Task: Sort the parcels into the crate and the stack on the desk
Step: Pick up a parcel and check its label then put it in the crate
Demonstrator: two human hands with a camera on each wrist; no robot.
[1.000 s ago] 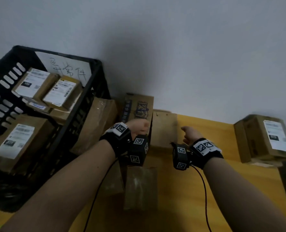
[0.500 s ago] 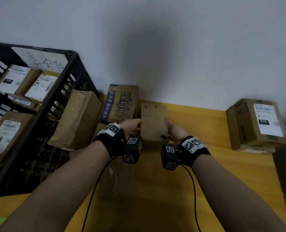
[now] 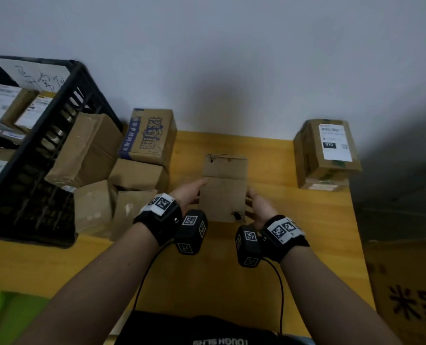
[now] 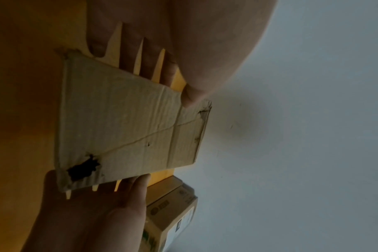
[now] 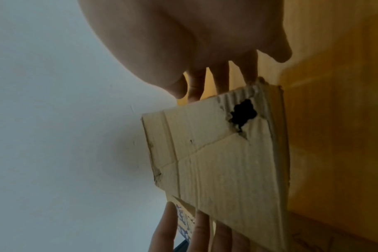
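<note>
The yellow surface [image 3: 306, 220] runs beneath both hands. Off to the left hand's outer side stands the black crate [image 3: 32, 183] with labelled parcels inside, a heap of brown boxes [image 3: 122, 170] between it and that hand. Beyond the right hand's outer side sits the stack [image 3: 326, 155], its top label reading 010. Between the hands a torn brown parcel [image 3: 224, 188] is held above the surface: the left hand [image 3: 189, 192] grasps its left edge, thumb on top, fingers under; the right hand [image 3: 259, 205] grasps its right edge, fingers underneath
</note>
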